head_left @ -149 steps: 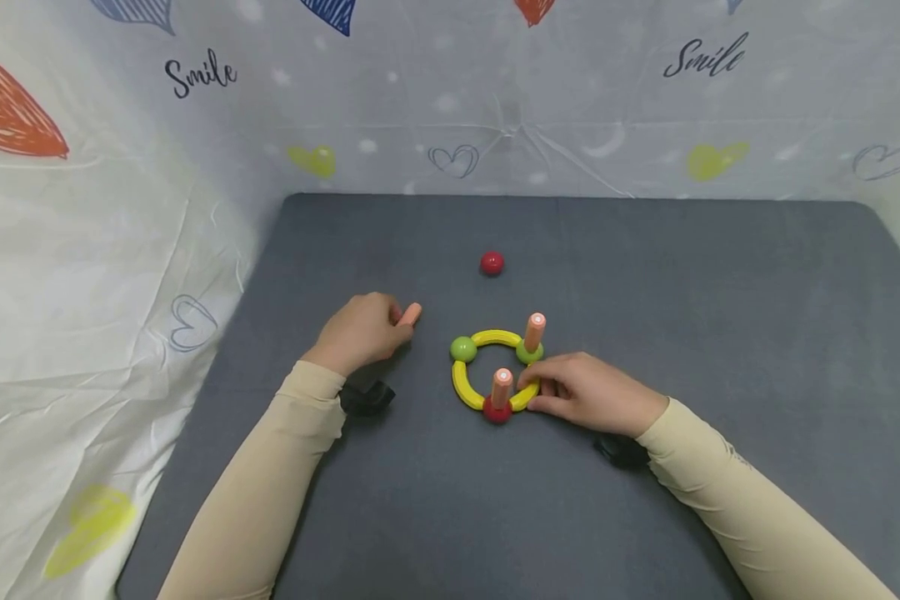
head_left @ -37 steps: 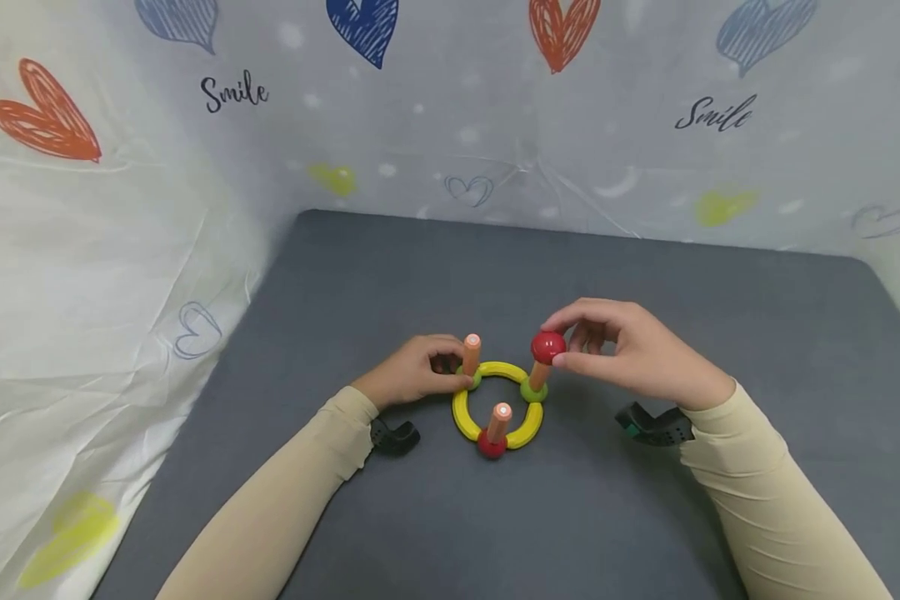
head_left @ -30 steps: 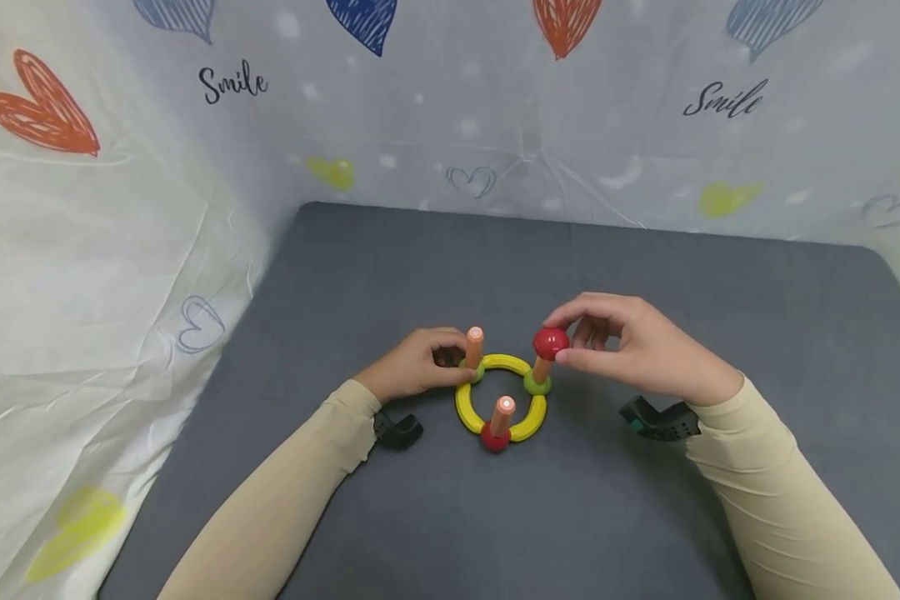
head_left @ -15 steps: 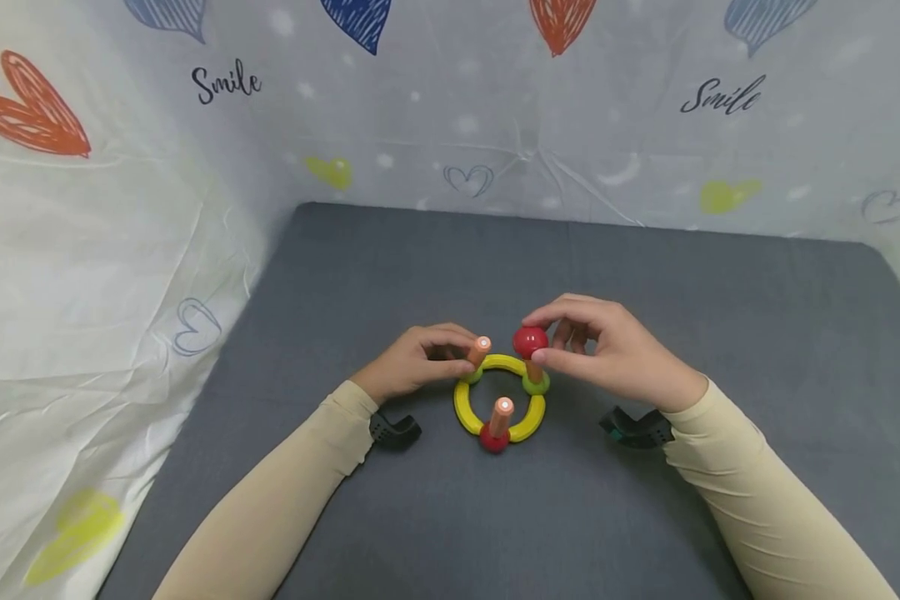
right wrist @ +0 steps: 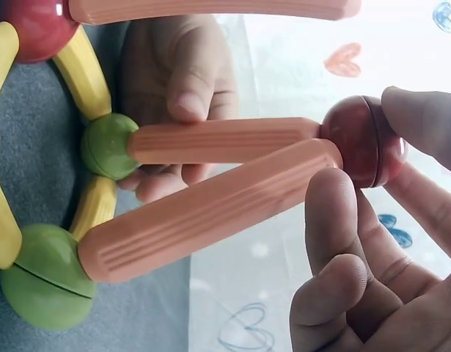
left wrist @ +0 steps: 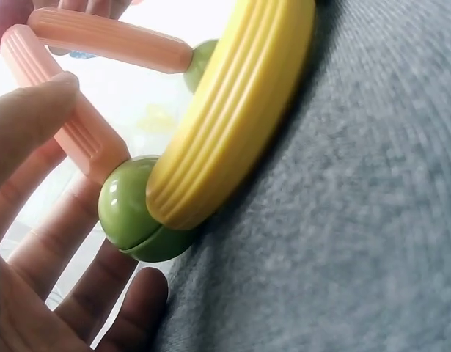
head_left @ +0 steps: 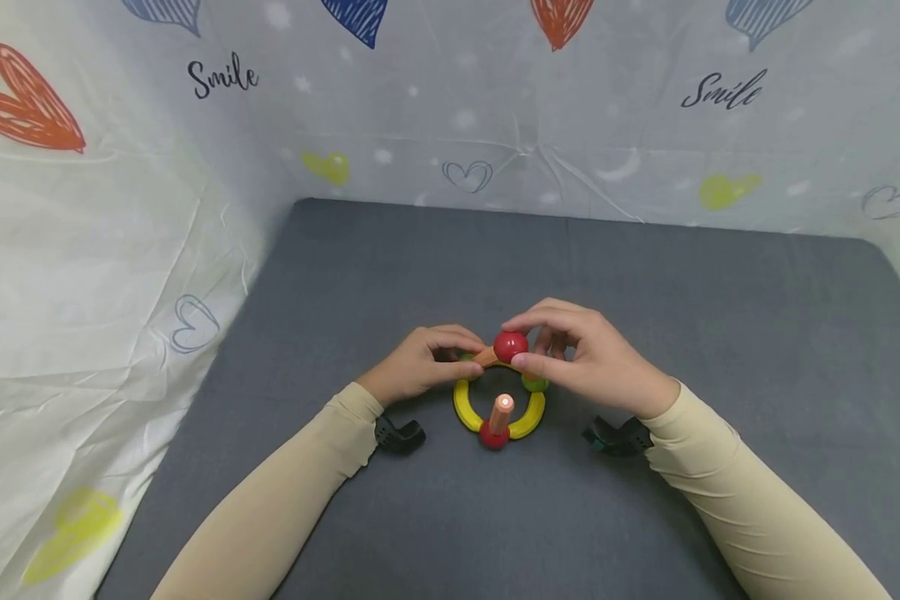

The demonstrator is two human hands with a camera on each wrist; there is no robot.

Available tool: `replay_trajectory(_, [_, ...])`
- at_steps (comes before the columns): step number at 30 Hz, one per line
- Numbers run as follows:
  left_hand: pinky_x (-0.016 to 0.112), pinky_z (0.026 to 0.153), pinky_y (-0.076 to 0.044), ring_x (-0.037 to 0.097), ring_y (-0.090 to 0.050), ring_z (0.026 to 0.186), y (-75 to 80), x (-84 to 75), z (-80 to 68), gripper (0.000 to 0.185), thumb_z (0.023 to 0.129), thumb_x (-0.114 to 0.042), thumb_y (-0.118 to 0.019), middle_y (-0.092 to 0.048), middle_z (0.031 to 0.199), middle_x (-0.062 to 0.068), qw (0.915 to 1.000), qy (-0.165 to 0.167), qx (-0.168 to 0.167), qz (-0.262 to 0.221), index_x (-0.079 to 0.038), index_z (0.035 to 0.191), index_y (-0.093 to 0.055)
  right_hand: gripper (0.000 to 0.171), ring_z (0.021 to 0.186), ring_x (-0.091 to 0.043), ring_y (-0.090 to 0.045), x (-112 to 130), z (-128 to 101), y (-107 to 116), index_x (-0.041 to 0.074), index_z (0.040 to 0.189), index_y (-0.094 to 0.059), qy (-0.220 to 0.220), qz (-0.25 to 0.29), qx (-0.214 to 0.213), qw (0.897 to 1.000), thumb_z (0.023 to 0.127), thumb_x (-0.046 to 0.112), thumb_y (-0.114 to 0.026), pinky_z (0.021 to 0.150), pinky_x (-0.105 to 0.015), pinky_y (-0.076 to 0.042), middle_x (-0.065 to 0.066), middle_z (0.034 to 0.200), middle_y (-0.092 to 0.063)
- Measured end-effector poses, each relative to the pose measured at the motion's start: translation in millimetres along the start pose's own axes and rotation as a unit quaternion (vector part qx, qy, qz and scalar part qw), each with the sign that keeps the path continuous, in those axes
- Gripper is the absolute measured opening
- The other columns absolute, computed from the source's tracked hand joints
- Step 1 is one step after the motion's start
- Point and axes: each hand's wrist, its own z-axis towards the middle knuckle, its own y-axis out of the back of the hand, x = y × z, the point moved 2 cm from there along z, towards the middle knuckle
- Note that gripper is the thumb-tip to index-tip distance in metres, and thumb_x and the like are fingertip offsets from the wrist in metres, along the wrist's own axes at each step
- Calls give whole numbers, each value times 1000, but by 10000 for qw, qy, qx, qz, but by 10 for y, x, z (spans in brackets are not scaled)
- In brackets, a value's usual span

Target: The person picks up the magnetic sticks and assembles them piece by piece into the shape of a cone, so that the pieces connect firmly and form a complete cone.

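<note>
A yellow ring of curved pieces joined by balls lies on the grey mat. My right hand pinches a red ball above the ring. My left hand holds an orange stick that leans from the left green ball towards the red ball. In the right wrist view two orange sticks rise from green balls and meet at the red ball. A third stick stands upright on the front red ball.
Black wrist mounts sit under both sleeves. A white sheet printed with hearts walls the mat on the left and at the back. Bare mat stretches out to the right and towards me.
My right hand has carried the red ball leftward, tipping its stick inward. My left hand has leaned its stick to the right, so both stick tops now meet at the ball.
</note>
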Motion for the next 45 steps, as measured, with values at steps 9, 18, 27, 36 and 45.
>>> replay_trajectory(9, [39,83,-53,18,-62,95,77,-188,-26,22,93,-14,-82,-70,111,-1,9969,-273,-262,690,-11,114,-78,34,76,-14,-63,-14,2,-10,17,127,-73,-116,73,17,9999,94,11,-81,63,-30,-52,7,109,-68])
replay_trajectory(18, [26,54,-39,12,-47,57,67,-622,-136,18,91,-24,-85,-55,66,-5,9888,140,1280,751,-11,102,-80,35,77,-15,-65,-29,25,-27,17,130,-73,-195,227,62,9995,96,11,-78,64,-31,-52,6,108,-69])
replay_trajectory(27, [22,49,-38,-1,-46,48,-183,-755,-145,18,89,-45,-85,-59,59,-15,9579,-112,1516,2436,-28,85,-79,34,78,-16,-66,-12,17,-23,17,129,-74,-274,326,15,9991,96,11,-77,65,-30,-52,6,109,-70])
replay_trajectory(36, [22,43,-24,1,-30,42,-263,-788,-136,35,95,-36,-75,-38,51,-15,9465,-334,687,3135,-23,66,-60,34,80,-17,-66,-13,22,-29,18,130,-73,-351,428,67,9984,97,12,-76,67,-31,-54,5,112,-69])
replay_trajectory(45, [20,43,-22,0,-29,43,-269,-769,-144,36,93,-34,-76,-38,51,-15,9466,-282,504,3172,-22,63,-60,34,82,-17,-66,13,30,-30,18,128,-73,-196,500,288,9981,95,10,-79,66,-32,-53,5,111,-70])
